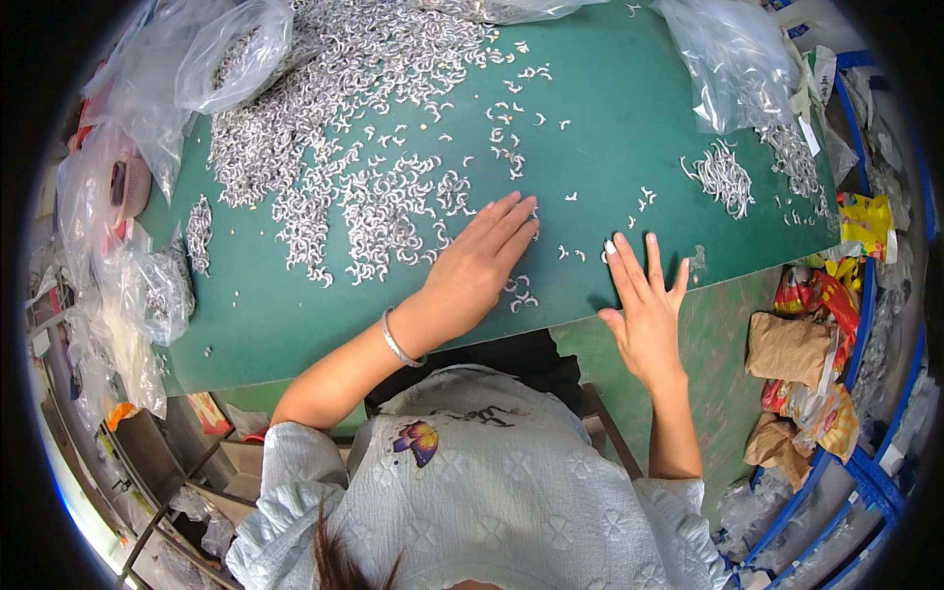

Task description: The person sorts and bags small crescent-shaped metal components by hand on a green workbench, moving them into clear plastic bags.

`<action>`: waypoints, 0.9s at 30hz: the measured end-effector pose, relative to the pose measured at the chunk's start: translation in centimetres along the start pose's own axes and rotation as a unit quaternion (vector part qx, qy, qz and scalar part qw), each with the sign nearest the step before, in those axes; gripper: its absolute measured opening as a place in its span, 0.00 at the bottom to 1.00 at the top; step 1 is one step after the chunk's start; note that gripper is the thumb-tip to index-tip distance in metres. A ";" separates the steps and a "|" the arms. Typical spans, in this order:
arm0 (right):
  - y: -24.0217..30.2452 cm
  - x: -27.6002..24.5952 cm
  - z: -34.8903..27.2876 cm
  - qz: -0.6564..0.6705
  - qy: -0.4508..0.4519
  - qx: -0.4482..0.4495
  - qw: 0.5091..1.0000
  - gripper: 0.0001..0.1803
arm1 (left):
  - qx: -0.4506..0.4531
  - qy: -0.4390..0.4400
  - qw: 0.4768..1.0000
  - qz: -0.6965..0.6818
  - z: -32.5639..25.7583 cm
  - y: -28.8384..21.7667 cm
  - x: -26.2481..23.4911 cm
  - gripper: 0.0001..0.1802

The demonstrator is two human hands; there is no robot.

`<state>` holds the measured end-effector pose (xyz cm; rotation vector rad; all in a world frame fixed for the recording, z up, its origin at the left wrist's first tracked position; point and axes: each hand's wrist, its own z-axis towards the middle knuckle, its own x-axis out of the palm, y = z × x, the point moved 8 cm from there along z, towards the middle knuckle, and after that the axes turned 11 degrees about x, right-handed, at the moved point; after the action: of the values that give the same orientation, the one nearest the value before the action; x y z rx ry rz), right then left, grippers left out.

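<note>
My left hand (479,264) lies palm down on the green tabletop (590,128), fingers stretched out and close together. It rests at the right edge of a loose patch of small silvery crescent-shaped pieces (388,221), and a few more crescents (520,293) lie by its near side. What is under the palm is hidden. My right hand (644,305) is spread near the table's front edge. A whitish spot shows at its index fingertip; whether this is a crescent or the nail I cannot tell. Several loose crescents (643,200) lie just beyond it.
A large heap of crescents (324,88) covers the far left. A smaller pile (723,180) sits at right, beside a clear plastic bag (737,69). Another open bag (236,59) stands at far left. Blue-framed shelving (865,324) holding packages and a brown paper bag (787,347) flanks the table.
</note>
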<state>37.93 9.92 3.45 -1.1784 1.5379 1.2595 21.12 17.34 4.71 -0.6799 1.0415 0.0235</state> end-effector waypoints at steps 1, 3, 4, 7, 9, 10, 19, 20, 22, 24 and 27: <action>0.1 0.2 -0.4 0.000 0.000 0.006 1.000 0.40 | -0.007 -0.001 1.000 -0.002 0.0 0.1 0.1 0.33; 0.6 0.6 -1.1 0.003 0.000 0.018 1.000 0.41 | -0.020 -0.002 1.000 -0.004 -0.1 0.2 0.2 0.34; 1.0 0.8 -1.3 0.007 0.000 0.022 1.000 0.41 | -0.024 -0.005 1.000 -0.011 -0.2 0.2 0.1 0.33; 1.7 1.2 -1.6 0.053 -0.013 0.033 0.998 0.40 | -0.027 -0.016 0.999 -0.025 -0.2 0.0 -0.1 0.33; 1.9 0.7 -1.3 0.112 -0.026 0.034 0.993 0.38 | -0.018 -0.028 0.999 -0.027 -0.2 -0.3 -0.2 0.32; 1.6 0.4 -1.2 0.119 -0.044 0.034 0.991 0.38 | -0.010 -0.033 0.999 -0.030 -0.2 -0.6 -0.3 0.31; 0.8 -0.1 -1.7 0.136 -0.073 0.037 0.987 0.37 | 0.044 -0.006 0.998 -0.042 -0.3 -3.9 1.3 0.26; 1.2 0.2 -1.5 0.114 -0.055 0.024 0.992 0.37 | 0.048 0.013 0.998 -0.035 0.0 -4.2 1.6 0.27; 2.1 0.8 -0.8 0.072 -0.020 -0.003 0.997 0.38 | 0.057 0.049 0.997 -0.020 0.7 -4.6 1.9 0.27; 2.2 1.0 -1.3 0.059 -0.014 0.014 0.998 0.38 | 0.055 0.066 0.996 0.001 0.6 -4.2 2.6 0.28; 2.7 1.7 -2.5 0.052 -0.007 0.023 0.998 0.40 | 0.045 0.077 0.996 0.023 0.3 -3.5 2.8 0.30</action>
<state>34.81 7.35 2.86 -1.0711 1.6279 1.2909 23.99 13.92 4.29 -0.5818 1.1991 -0.0354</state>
